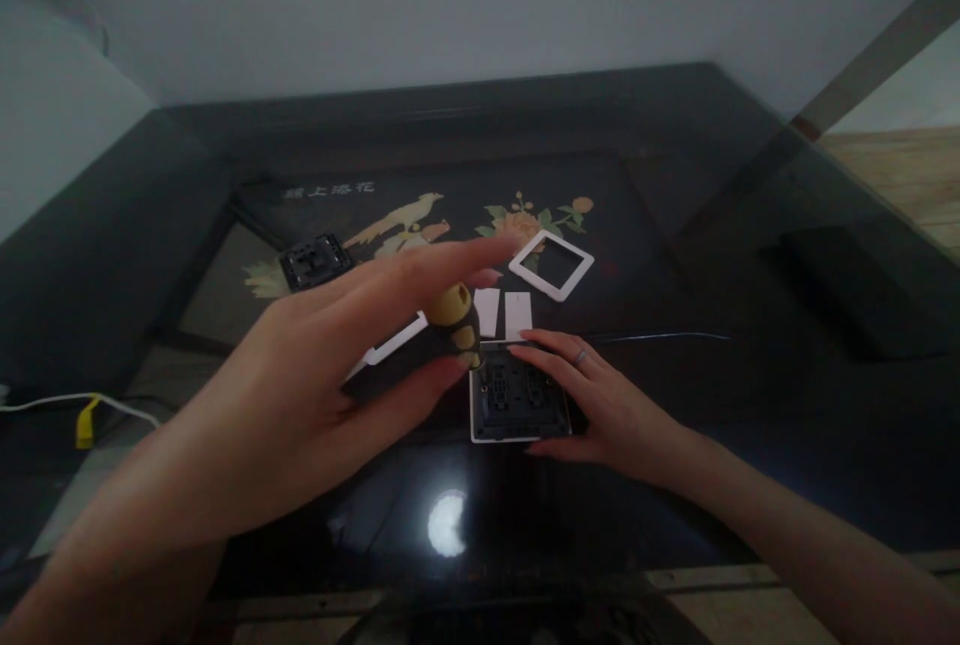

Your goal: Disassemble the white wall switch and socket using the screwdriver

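A screwdriver [457, 313] with a short yellow and black handle stands nearly upright in my left hand [322, 365]. My left thumb presses on its handle; the index finger stretches past the top. The screwdriver's lower end is at the left side of a black wall switch [517, 410] with a white edge, which lies on the table. My right hand [611, 405] grips that switch from the right, fingers on its far side and thumb at the near corner. Just beyond it lie two white switch rockers [517, 313].
A white square frame [553, 267] lies behind the right hand. Another black switch module [313, 261] sits at the left, and a white frame piece [397, 340] is partly hidden by my left hand. A white cable [45, 401] with a yellow tag runs along the left of the glossy table [645, 535].
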Available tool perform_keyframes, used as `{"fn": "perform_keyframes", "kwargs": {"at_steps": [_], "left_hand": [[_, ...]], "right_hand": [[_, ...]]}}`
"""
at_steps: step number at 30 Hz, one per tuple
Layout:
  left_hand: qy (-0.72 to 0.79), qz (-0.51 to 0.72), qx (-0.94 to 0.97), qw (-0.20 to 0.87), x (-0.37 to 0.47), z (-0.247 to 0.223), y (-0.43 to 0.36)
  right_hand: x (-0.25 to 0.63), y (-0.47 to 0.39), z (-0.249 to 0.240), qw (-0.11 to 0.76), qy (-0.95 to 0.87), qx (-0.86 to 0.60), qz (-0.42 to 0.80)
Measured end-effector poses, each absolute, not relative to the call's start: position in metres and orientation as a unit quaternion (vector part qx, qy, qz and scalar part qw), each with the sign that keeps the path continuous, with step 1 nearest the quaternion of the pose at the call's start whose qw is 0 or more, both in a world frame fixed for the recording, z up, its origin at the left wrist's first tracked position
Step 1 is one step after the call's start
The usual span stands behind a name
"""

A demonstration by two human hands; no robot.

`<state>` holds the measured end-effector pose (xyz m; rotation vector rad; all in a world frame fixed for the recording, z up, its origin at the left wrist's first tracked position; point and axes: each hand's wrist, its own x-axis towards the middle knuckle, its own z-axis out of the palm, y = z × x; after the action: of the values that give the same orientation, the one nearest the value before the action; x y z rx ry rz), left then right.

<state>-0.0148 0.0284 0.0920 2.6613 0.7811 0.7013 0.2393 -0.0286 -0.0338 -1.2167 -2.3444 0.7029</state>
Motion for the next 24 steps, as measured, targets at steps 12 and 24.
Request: {"fn": "perform_keyframes", "kwargs": {"at_steps": [12,24], "left_hand": [[0.264,0.321,0.908,0.053,-0.006,0.084,0.031],[0.255,0.302,0.916,0.067,-0.008,0.09,0.029]], "right_hand": [[0.241,-0.029,-0.034,0.204,-0.847,-0.431,0.236],[0.24,-0.029,-0.034,0.198,-0.848,-0.434,0.231]]}}
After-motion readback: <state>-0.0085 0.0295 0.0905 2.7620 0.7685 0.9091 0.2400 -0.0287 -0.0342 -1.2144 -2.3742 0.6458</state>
